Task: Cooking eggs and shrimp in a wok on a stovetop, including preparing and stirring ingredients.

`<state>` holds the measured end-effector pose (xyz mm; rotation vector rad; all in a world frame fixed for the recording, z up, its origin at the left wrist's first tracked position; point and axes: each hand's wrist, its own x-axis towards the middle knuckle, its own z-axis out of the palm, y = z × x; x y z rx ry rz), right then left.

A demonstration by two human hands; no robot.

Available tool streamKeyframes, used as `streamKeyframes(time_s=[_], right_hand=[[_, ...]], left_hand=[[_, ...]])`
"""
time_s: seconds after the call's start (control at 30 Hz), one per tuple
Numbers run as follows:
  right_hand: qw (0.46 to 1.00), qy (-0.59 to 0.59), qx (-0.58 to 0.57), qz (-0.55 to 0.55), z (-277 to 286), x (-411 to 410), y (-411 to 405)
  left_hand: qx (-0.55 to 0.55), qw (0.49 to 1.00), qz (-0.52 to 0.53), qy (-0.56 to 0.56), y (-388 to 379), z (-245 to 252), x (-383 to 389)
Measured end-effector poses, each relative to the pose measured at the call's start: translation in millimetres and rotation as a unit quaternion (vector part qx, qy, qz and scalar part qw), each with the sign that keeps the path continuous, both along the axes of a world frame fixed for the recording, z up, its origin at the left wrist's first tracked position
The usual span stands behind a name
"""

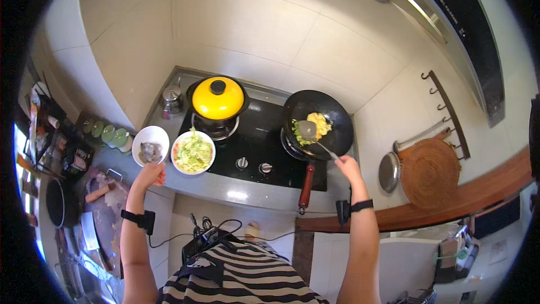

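Observation:
My right hand (349, 168) is closed on the handle of a metal spatula (308, 129). The spatula's blade lies in a black wok (341, 135) among yellow scrambled egg (319, 124) and chopped green pieces. The wok sits on the right burner with its wooden handle towards me. My left hand (152, 175) is at the near rim of a white bowl (137, 143) holding what look like raw peeled shrimp (150, 152); whether its fingers grip the rim is unclear. Beside it stands a white bowl (211, 164) of shredded pale green vegetable with red bits.
A black pot with a yellow lid (218, 103) stands on the left burner of the black glass hob (253, 135). A cleaver (90, 230) lies on a cutting board (112, 215) at the left. Green-lidded jars (114, 136) stand behind the bowls. A woven mat (430, 173) hangs at the right.

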<state>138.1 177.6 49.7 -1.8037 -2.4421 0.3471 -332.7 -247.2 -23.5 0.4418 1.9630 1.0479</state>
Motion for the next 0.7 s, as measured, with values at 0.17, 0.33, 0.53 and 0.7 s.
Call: streamKeyframes(time_s=[0.17,0.33,0.53,0.7], right_hand=[[0.976,-0.151,0.141,0.068,82.0,-32.6,12.4],[0.95,-0.275,0.138,0.059,108.1,-54.1,42.3],[0.995,-0.091,0.036,0.033,52.1,-45.4,78.2],[0.993,0.105,0.006,0.045,11.3,-8.1,92.5]], left_hand=[[0.083,0.979,-0.187,-0.004,63.6,62.3,71.1],[0.08,0.9,-0.427,0.034,157.7,69.7,181.8],[0.029,0.845,-0.523,0.11,227.4,17.5,276.5],[0.078,0.91,-0.365,-0.18,238.7,20.2,309.5]])
